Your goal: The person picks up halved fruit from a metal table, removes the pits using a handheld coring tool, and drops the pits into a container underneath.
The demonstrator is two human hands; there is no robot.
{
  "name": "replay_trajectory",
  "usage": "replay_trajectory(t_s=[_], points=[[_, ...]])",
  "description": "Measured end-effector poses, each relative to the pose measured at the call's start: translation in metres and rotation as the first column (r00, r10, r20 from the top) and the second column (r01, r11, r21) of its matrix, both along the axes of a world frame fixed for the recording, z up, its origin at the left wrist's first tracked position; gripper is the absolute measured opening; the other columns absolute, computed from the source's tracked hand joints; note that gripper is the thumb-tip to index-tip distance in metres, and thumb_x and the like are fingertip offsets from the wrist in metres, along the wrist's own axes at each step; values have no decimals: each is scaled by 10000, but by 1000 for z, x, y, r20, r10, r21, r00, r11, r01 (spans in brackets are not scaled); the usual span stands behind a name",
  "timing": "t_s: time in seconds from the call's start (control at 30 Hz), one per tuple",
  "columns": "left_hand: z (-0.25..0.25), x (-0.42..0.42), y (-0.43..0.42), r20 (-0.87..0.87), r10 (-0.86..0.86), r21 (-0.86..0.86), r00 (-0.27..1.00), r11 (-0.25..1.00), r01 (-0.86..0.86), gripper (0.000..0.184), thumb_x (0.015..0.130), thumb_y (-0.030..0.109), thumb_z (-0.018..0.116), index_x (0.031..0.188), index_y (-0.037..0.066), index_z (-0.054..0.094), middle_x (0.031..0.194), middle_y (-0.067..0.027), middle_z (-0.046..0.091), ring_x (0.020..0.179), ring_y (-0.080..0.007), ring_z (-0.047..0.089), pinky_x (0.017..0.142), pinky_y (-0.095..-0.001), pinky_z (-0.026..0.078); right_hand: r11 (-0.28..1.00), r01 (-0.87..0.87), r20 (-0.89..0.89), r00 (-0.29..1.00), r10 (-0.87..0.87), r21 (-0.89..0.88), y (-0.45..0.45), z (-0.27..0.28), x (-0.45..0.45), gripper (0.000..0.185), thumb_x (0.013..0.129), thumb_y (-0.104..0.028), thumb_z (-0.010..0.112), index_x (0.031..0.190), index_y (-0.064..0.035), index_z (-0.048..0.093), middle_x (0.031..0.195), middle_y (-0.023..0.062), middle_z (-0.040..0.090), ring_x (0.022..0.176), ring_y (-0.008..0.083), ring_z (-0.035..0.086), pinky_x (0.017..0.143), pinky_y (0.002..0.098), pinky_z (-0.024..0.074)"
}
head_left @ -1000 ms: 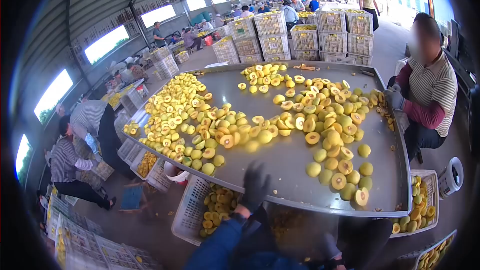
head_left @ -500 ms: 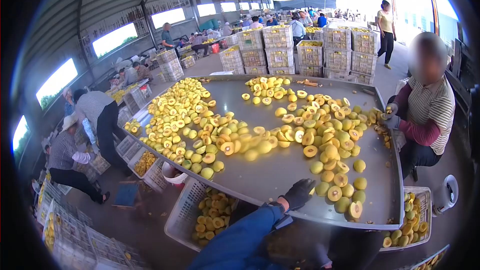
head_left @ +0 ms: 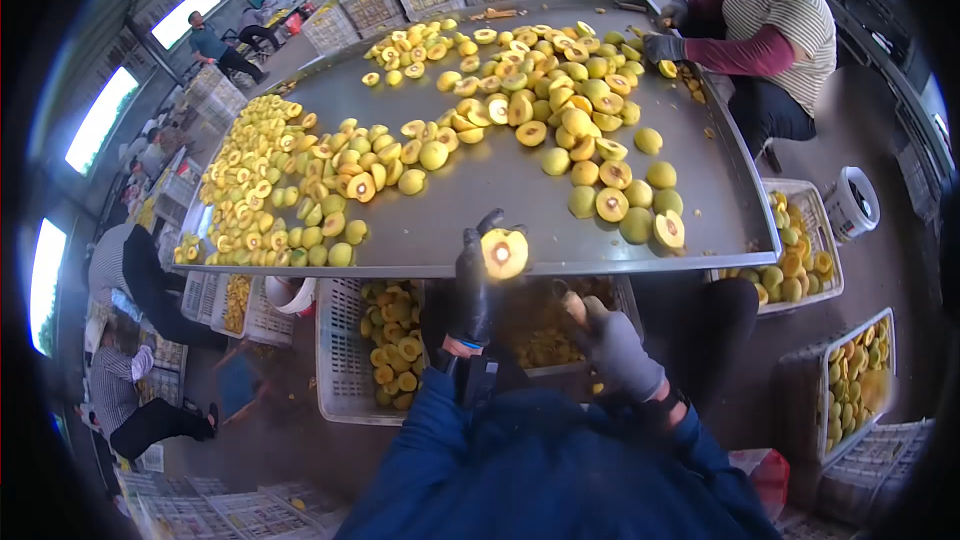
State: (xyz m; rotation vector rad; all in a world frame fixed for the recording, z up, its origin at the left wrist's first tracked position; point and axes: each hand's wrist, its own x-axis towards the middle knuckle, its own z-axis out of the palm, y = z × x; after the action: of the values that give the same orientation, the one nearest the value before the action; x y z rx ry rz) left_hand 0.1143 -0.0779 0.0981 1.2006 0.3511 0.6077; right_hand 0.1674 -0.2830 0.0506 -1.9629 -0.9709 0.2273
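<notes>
Yellow fruit half (head_left: 504,252) rests grasped in left hand (head_left: 473,285), surface's (head_left: 400,223) six o'clock; right hand (head_left: 620,345) grips tool (head_left: 574,308); positioning seemingly demands steady alignment.

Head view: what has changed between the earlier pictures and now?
The left hand reached right along the front edge of the table, then came back left holding a halved fruit. The view tilted down; the right hand now shows clearly, gripping what looks like a wooden-handled tool. The fruit heaps look unchanged.
</notes>
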Motion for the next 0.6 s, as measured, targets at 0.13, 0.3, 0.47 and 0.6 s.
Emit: replay_trajectory(t_s=[0.13,0.3,0.47,0.6], points=[[15,-17,-23,-15,43,73,999,996,-42,621,1072,490,243,1324,-15,502,1166,-130,626,1056,-179,594,979,-311,469,999,25,161,987,-28,22,19,55,-17,236,882,-248,664,1022,-108,534,652,176,613,604,369,643,504,479,478],[28,-23,-32,-129,194,526,973,845,-98,553,1062,419,260,1214,-10,574,1089,-105,651,994,-182,611,945,-322,477,997,76,415,908,-63,-15,37,60,-26,257,838,-216,701,977,-96,520,625,101,602,558,296,652,482,415,498],[26,-23,-38,-91,332,663,939,724,-192,192,941,120,509,1041,28,645,1047,-65,726,879,-227,685,777,-357,534,998,62,283,957,-66,21,38,51,-26,285,809,-194,722,949,-75,505,626,102,619,568,317,656,493,408,510],[30,-28,-37,-102,321,794,942,596,-118,274,971,127,475,1174,35,634,1088,-77,719,966,-226,677,855,-339,519,995,52,224,974,-31,-89,36,55,-22,242,825,-163,694,934,-60,505,633,130,623,578,347,652,515,433,511]])
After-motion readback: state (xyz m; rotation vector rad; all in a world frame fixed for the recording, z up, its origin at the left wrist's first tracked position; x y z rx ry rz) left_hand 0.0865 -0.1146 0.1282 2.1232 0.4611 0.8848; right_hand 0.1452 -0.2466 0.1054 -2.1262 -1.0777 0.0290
